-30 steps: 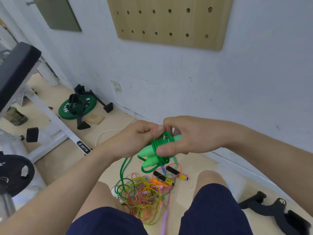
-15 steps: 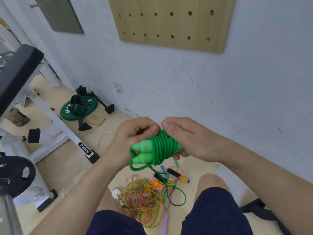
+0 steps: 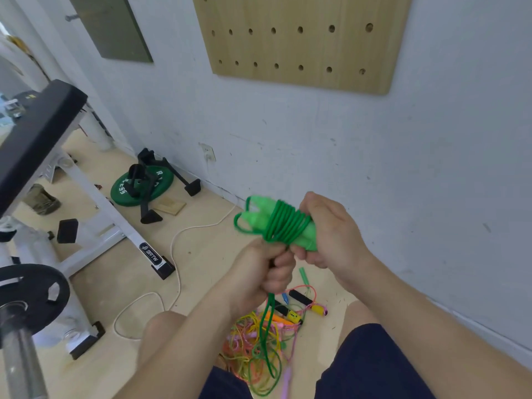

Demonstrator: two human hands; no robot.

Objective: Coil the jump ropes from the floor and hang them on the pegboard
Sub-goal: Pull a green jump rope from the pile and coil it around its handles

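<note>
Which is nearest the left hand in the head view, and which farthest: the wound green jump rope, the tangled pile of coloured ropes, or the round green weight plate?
1. Wound green jump rope: gripped by the left hand, just above it.
2. Tangled pile of coloured ropes: on the floor below.
3. Round green weight plate: far left, by the wall.

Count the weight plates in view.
2. A green plate lies on the floor by the wall; a black plate sits on a bar at the left edge. Others may be hidden behind the bench.
</note>
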